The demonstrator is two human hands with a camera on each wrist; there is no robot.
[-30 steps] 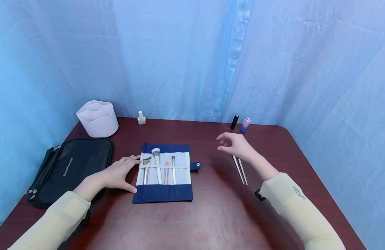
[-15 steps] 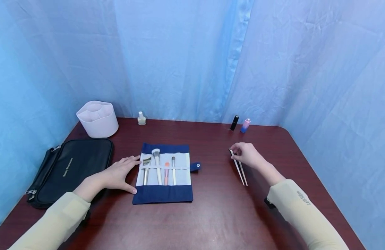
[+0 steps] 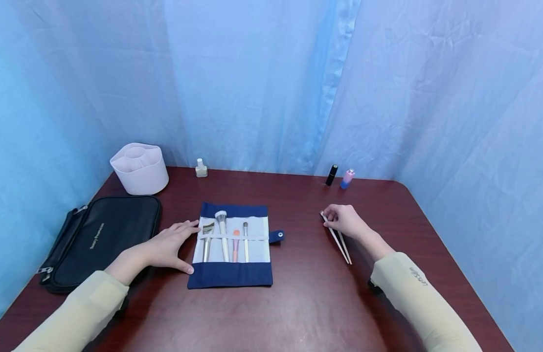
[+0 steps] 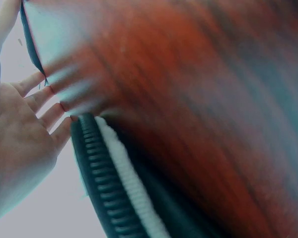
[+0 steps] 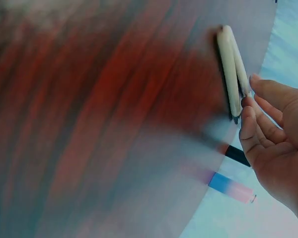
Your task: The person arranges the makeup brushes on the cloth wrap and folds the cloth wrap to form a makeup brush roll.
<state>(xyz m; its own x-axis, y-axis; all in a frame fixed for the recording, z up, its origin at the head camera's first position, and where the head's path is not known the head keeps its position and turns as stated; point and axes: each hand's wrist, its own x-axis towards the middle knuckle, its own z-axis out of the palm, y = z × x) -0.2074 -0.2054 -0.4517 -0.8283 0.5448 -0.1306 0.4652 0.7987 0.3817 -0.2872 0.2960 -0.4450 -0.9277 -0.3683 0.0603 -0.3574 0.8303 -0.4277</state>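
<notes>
One pale blue curtain [image 3: 254,98] encloses the far, left and right sides of a dark red table [image 3: 298,313]. Two cream sleeves [image 3: 430,305] extend in from the near side. A black zip case [image 3: 117,222] lies flat at the left, its handle toward the left edge. A blue cloth roll [image 3: 229,275] with a white lining lies spread flat near the middle; a blue tab [image 3: 276,236] with a metal snap projects from its right edge. A white organizer [image 3: 148,178] stands at the far left, beyond the case. The left hand [image 3: 166,248] is released: its fingers are extended and spread, with the thumb touching the near left part of the roll. The right hand [image 3: 345,220] grasps by pinching: thumb and fingertips hold the left stick [image 3: 338,243] near its far end. The right stick [image 3: 344,248] lies just beside it; both are pale, near each other at their near ends, and located right of the roll. Four brushes [image 3: 224,244] sit side by side under the roll's white band [image 3: 256,237]. A pink-and-blue bottle [image 3: 348,179] and a black tube [image 3: 331,175] stand at the far right; a small white-capped bottle [image 3: 201,170] stands right of the organizer.
</notes>
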